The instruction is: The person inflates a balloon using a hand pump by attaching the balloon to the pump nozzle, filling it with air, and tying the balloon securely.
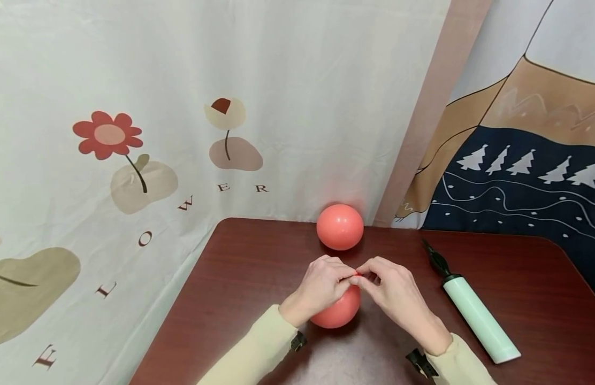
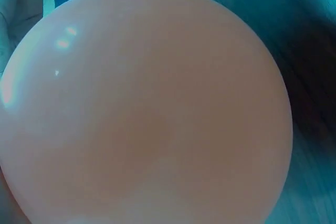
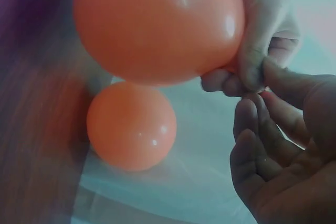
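Beneath the two hands is an inflated coral-red balloon (image 1: 337,312), whose round body fills most of the left wrist view. My left hand (image 1: 323,283) pinches it at the neck, the thumb and fingers closed around the narrow end. Fingertips of my right hand (image 1: 397,291) meet the left ones there and pinch the small red tail of the neck. In the right wrist view the balloon (image 3: 157,24) hangs from the left hand, and the right hand (image 3: 289,135) has thumb and forefinger together at the neck's end. The knot area is mostly hidden by fingertips.
A second inflated coral balloon (image 1: 340,226) rests at the table's back edge against the white curtain (image 1: 302,80). On the right of the brown table (image 1: 220,299) lies a pale green hand pump (image 1: 480,318) with a black nozzle. A dark patterned cloth (image 1: 519,187) hangs behind.
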Tool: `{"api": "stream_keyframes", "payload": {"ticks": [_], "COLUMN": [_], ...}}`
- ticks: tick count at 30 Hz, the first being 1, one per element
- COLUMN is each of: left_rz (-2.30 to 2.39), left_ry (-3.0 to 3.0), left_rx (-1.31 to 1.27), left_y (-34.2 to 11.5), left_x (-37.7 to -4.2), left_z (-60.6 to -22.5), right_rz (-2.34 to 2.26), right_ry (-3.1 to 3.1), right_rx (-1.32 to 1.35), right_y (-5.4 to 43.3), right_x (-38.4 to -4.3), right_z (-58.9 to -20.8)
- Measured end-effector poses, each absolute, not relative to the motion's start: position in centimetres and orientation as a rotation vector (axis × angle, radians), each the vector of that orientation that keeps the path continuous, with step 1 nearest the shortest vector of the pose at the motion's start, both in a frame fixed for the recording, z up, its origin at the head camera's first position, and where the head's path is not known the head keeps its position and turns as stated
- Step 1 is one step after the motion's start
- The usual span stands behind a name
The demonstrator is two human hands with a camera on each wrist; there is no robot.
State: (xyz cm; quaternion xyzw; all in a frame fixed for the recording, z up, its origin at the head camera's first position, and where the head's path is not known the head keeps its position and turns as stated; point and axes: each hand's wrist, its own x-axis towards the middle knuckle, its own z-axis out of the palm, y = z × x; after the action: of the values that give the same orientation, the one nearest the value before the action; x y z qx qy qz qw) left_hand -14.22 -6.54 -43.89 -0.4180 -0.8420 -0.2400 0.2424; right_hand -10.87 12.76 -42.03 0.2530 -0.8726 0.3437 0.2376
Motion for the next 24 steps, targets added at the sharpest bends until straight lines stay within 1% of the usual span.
{"api": "stream_keyframes", "payload": {"ticks": [8, 11, 16, 18, 20, 24], "left_rz": [-0.523, -0.471, -0.425, -0.431, -0.418, -0.478], "left_ry": [-2.334, -2.304, -2.200, -2.148, -2.102, -2.119], "left_rx": [-1.174, -1.203, -1.209, -1.221, -1.231, -1.236], "left_y": [-6.5, -6.6, -6.9, -6.9, -6.8, -6.6], "left_x": [-14.2, -14.4, -14.8, -15.0, -15.1, -15.0], "left_z": [-44.0, -44.0, -44.5, -44.7, -44.9, -45.0], "right_rz": [0.719, 0.911, 1.554, 1.682, 1.695, 1.503], "right_ry": [-2.521, -2.634, -2.711, -2.677, -2.652, -2.631], "right_rx": [0.707, 0.662, 0.497, 0.495, 0.519, 0.577], "right_y": [12.5, 12.9, 14.0, 14.1, 14.0, 13.4], "right_x": [-10.4, -10.4, -10.4, -10.5, -10.6, -11.0], "right_z": [-41.8, -41.8, -41.2, -41.0, -41.1, -41.5]}}
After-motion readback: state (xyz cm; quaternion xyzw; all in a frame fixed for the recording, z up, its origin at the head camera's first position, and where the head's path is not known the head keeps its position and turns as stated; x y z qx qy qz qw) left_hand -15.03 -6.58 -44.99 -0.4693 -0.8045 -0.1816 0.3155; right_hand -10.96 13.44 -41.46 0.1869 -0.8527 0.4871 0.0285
